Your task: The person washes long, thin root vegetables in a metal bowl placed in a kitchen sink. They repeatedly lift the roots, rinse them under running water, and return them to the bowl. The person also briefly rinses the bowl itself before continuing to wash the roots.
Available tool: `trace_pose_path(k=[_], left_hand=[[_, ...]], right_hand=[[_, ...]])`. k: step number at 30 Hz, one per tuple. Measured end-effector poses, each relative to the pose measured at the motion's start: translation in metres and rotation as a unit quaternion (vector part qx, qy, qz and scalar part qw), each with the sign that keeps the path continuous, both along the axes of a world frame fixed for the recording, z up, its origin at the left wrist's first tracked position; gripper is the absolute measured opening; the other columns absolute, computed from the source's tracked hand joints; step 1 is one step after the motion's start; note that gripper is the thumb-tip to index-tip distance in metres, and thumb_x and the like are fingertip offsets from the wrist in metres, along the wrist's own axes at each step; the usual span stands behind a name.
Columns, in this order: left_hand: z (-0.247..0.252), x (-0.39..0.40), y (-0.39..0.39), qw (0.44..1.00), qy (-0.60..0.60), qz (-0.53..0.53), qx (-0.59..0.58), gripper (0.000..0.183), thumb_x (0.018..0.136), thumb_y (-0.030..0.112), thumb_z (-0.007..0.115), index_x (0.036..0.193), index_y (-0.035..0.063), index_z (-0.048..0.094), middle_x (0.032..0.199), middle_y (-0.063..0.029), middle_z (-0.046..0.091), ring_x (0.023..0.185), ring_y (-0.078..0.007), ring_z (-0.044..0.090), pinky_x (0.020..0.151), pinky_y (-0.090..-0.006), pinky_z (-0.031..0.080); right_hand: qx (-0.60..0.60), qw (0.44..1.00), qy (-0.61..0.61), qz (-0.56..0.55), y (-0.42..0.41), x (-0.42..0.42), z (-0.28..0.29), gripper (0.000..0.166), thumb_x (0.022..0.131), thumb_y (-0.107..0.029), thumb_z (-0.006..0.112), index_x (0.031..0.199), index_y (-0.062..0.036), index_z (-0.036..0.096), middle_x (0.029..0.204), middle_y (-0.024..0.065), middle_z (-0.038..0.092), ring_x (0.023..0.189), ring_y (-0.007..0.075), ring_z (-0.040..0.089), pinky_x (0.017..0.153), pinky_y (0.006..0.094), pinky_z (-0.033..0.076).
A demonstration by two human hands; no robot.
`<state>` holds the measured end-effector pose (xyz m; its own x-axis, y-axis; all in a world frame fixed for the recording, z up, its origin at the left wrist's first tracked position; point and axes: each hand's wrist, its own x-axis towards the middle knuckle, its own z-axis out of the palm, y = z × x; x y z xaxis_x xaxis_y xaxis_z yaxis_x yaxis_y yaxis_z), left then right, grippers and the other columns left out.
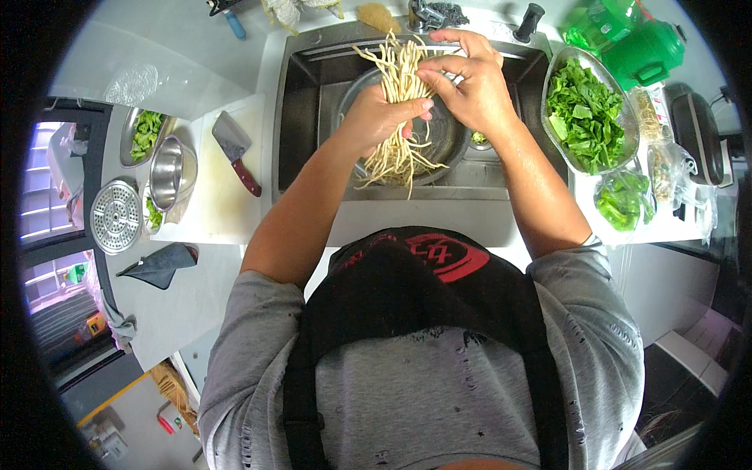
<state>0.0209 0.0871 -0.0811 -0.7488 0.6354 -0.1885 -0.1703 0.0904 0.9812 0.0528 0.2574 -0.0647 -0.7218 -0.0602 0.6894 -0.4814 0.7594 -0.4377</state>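
My left hand [379,120] is closed around a thick bunch of long, thin, pale root-like stems [405,76], held over the sink. Its ends fan out above and below my fist. At the bunch's right edge, my right hand [470,79] has thumb and forefinger pinched on some stems, with its other fingers raised. Beneath both hands a round metal basin [452,138] stands in the stainless steel sink [302,117]. More pale strands show low in the basin, partly hidden by the bunch.
On the left, a cleaver [235,144] lies on a cutting board [226,202] near a steel bowl [167,173] and a perforated steel plate [116,216]. At right are a basket of chopped leafy greens [584,111] and bagged green peppers [623,200]. The faucet [424,16] rises behind the sink.
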Motion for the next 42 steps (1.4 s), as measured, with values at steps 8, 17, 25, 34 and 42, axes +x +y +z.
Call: trace_pose_path(k=[8,17,25,34,42], left_hand=[[0.004,0.003,-0.001,1.000,-0.019,0.006,0.012,0.014,0.079,0.011,0.060,0.090,0.0027,0.055,0.073,-0.0058,0.058,0.048,-0.0061,0.047,0.042,-0.0197,0.040],[0.001,0.003,0.004,1.000,0.022,-0.018,0.003,0.015,0.075,0.008,0.062,0.088,0.0036,0.057,0.071,-0.0039,0.059,0.047,-0.0062,0.047,0.042,-0.0191,0.038],[0.007,0.002,-0.003,0.997,-0.025,-0.069,0.038,0.012,0.082,0.014,0.056,0.089,0.0040,0.054,0.072,-0.0057,0.058,0.043,-0.0064,0.044,0.040,-0.0192,0.035],[0.013,0.004,-0.010,0.993,-0.014,-0.090,0.070,0.010,0.083,0.012,0.055,0.085,0.0026,0.052,0.070,-0.0053,0.055,0.041,-0.0064,0.041,0.043,-0.0222,0.037],[0.020,0.005,-0.008,0.994,-0.009,-0.070,0.081,0.011,0.083,0.011,0.053,0.086,0.0002,0.053,0.070,-0.0065,0.055,0.041,-0.0074,0.043,0.043,-0.0221,0.039]], right_hand=[[-0.017,0.999,0.018,0.033,0.004,0.000,0.010,0.010,0.067,-0.020,0.068,0.076,-0.0162,0.068,0.101,0.0006,0.053,0.099,0.0219,0.045,0.081,0.0367,0.027],[0.018,0.997,-0.065,0.031,-0.006,0.005,0.004,0.017,0.070,-0.019,0.067,0.087,-0.0174,0.068,0.120,0.0040,0.048,0.110,0.0237,0.041,0.092,0.0383,0.031],[-0.082,0.984,-0.077,0.140,0.005,-0.002,-0.002,0.007,0.072,-0.017,0.066,0.078,-0.0133,0.066,0.116,0.0038,0.050,0.105,0.0245,0.045,0.088,0.0354,0.034],[-0.368,0.913,-0.131,0.119,0.029,0.008,0.023,0.018,0.080,-0.009,0.058,0.097,-0.0017,0.060,0.105,0.0059,0.056,0.093,0.0130,0.051,0.082,0.0260,0.040],[-0.240,0.913,-0.328,-0.032,0.078,-0.002,-0.007,0.020,0.086,-0.018,0.050,0.093,-0.0003,0.054,0.097,0.0108,0.056,0.093,0.0185,0.053,0.080,0.0304,0.042]])
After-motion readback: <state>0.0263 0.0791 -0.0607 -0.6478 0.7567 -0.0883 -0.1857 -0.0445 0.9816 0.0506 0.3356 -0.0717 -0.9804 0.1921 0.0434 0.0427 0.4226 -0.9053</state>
